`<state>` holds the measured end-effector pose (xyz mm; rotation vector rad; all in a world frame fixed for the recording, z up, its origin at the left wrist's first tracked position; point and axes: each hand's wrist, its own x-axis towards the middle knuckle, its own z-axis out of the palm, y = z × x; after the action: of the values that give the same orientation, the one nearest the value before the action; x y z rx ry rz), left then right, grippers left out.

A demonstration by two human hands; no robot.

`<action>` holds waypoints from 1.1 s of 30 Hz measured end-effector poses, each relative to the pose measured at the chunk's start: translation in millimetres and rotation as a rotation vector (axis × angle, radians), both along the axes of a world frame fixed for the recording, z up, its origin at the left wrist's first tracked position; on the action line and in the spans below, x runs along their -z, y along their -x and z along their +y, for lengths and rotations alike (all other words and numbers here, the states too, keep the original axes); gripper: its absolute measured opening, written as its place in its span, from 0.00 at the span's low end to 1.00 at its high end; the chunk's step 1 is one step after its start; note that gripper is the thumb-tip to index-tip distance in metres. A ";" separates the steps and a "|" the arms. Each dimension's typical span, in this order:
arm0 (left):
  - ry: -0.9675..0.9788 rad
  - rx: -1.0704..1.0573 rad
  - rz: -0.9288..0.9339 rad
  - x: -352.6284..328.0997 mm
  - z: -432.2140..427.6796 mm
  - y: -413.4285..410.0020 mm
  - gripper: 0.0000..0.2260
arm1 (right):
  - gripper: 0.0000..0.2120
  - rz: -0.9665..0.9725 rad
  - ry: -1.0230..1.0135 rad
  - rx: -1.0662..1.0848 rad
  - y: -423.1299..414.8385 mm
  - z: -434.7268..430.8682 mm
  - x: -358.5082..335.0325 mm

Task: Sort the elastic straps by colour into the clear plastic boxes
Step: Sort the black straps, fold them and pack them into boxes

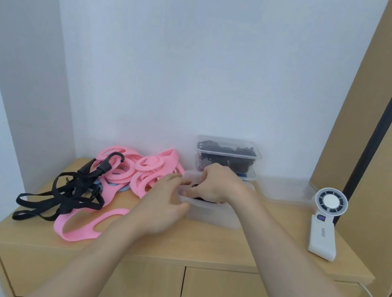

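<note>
A clear plastic box (214,217) stands in the middle of the desk. My right hand (219,186) reaches into it from above, fingers curled down on a black strap (203,198) that is mostly hidden beneath them. My left hand (166,206) grips the box's left rim. To the left lie a heap of pink straps (144,168), one pink strap (87,223) near the front, and a tangle of black straps (72,192) with a hook. A blue strap (115,186) peeks out under the pink heap.
Two stacked clear boxes (228,154) holding black straps stand against the wall behind my hands. A clear lid (284,190) lies to their right. A white handheld fan (325,223) stands at the desk's right end, its cable (384,294) hanging off. Drawers sit below the desk's front edge.
</note>
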<state>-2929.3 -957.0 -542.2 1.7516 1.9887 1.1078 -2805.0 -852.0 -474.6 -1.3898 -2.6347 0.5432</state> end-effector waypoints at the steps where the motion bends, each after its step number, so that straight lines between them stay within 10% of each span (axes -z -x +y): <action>1: 0.017 -0.007 0.027 -0.5 -1.1 -0.7 0.32 | 0.23 0.020 0.000 0.018 -1.5 0.4 0.9; 12: 0.111 -0.166 0.584 -31.3 21.8 -27.9 0.17 | 0.13 0.104 0.040 0.106 -35.1 17.1 10.4; 20: 0.138 0.035 0.280 -38.0 24.9 -55.9 0.22 | 0.12 0.165 -0.017 0.106 -55.3 20.9 -2.2; 33: 0.114 0.120 0.431 -30.1 45.2 -83.1 0.26 | 0.17 0.395 -0.030 0.093 -111.3 27.8 -1.7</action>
<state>-2846.2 -911.7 -512.1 2.1534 2.0895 0.6007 -2693.7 -824.2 -472.9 -1.2382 -2.2464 0.6831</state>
